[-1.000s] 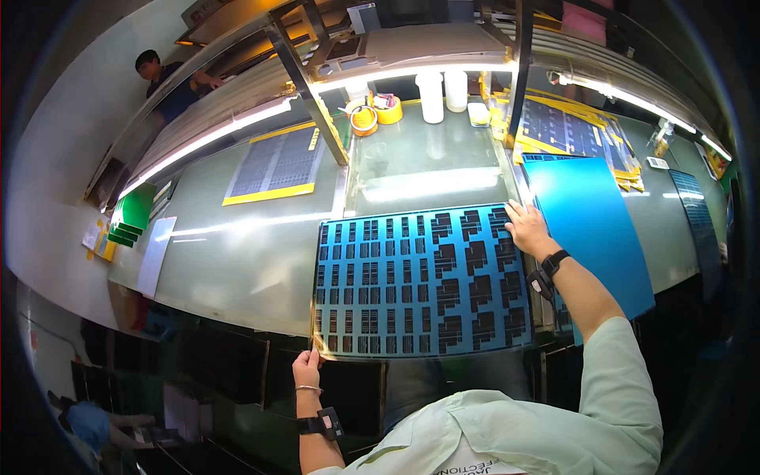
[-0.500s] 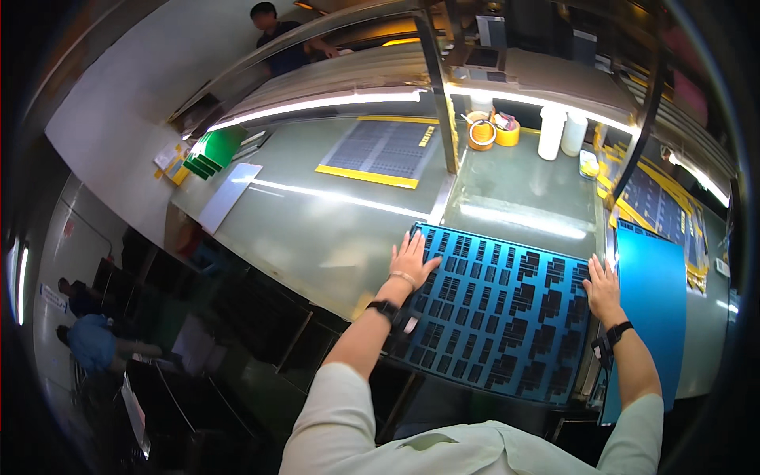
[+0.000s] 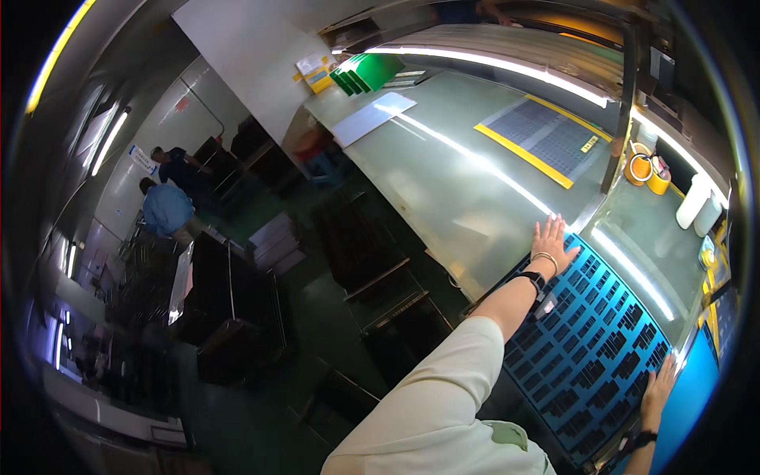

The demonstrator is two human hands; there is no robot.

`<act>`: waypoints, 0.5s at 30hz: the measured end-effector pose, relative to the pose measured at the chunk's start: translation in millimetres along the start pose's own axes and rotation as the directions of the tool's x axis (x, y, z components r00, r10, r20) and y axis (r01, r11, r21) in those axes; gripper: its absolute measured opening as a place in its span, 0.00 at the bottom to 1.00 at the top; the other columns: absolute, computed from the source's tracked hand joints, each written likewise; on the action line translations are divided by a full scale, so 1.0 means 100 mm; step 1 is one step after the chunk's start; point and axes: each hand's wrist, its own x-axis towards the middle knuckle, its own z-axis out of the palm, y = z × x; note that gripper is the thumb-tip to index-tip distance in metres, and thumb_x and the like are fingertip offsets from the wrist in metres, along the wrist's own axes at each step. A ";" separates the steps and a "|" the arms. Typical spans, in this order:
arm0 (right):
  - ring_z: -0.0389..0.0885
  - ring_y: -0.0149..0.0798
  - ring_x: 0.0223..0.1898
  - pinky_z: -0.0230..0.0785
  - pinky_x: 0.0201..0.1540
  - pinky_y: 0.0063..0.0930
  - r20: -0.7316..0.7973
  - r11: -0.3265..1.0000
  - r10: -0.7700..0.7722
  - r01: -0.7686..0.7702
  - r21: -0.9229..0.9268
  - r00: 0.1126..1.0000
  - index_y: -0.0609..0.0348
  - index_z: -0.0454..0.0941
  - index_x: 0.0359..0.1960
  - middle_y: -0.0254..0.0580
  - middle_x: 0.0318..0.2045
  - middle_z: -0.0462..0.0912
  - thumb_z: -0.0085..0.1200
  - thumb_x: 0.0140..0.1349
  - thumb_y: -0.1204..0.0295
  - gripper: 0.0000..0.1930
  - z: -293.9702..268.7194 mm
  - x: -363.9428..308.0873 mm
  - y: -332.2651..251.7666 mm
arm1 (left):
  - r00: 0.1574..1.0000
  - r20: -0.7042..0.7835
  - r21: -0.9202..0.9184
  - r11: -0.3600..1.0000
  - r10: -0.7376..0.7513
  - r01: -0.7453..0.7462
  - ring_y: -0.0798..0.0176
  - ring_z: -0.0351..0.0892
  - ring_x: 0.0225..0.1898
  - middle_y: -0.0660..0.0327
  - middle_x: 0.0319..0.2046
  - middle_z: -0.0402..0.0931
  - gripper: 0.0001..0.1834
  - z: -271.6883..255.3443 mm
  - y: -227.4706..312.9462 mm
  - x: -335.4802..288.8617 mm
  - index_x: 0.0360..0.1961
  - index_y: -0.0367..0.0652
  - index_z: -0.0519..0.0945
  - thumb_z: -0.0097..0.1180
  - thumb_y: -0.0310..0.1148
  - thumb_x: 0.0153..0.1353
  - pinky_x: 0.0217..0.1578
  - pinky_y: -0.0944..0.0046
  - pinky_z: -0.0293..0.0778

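Blue patterned panel point(image 3: 587, 342), lower right of frame, is laid on the worktop point(image 3: 451, 178), not yet released: left hand point(image 3: 556, 248), fingers spread, at its upper corner; right hand point(image 3: 658, 388), fingers extended, at its right edge.

Grey-green bench point(image 3: 427, 186): blue patterned panel point(image 3: 582, 336) at near side; yellow-edged sheet point(image 3: 542, 136), pale plate point(image 3: 364, 123), tape rolls point(image 3: 638, 171), white bottles point(image 3: 693, 202).

Left hand point(image 3: 556, 242): rested, fingers spread, over the far-left corner of the patterned blue panel point(image 3: 587, 336)
Right hand point(image 3: 657, 389): lay at the panel's right edge, beside a plain blue sheet point(image 3: 695, 388)
Counter point(image 3: 443, 186): carried a yellow-edged sheet point(image 3: 546, 141), green boards point(image 3: 370, 73) and tape rolls point(image 3: 638, 168)
People point(image 3: 168, 210): one in blue stood near another
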 end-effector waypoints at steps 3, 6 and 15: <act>0.43 0.51 0.67 0.34 0.66 0.48 0.020 0.998 -0.061 0.061 -0.011 0.998 0.62 0.48 0.65 0.49 0.66 0.49 0.38 0.64 0.67 0.29 -0.13 -0.69 -0.22 | 1.000 -0.001 -0.020 1.000 0.020 -0.020 0.57 0.32 0.69 0.58 0.68 0.38 0.45 0.08 0.05 0.04 0.66 0.39 0.46 0.36 0.62 0.58 0.66 0.51 0.31; 0.57 0.54 0.62 0.47 0.63 0.46 -0.062 0.982 -0.179 0.174 -0.080 0.982 0.64 0.60 0.60 0.54 0.61 0.61 0.40 0.62 0.62 0.26 -0.44 -1.44 -0.66 | 1.000 -0.020 0.005 1.000 -0.003 0.003 0.57 0.31 0.69 0.55 0.68 0.37 0.47 0.08 0.02 0.04 0.66 0.36 0.44 0.35 0.63 0.58 0.66 0.51 0.30; 0.44 0.61 0.66 0.41 0.62 0.60 0.097 0.930 -0.356 0.342 0.138 0.929 0.54 0.55 0.64 0.52 0.66 0.49 0.52 0.53 0.55 0.38 -0.79 -2.22 -0.70 | 0.991 0.135 0.040 0.999 0.003 -0.009 0.57 0.25 0.70 0.53 0.69 0.30 0.55 -0.18 -0.30 -0.75 0.66 0.35 0.40 0.27 0.73 0.52 0.64 0.45 0.29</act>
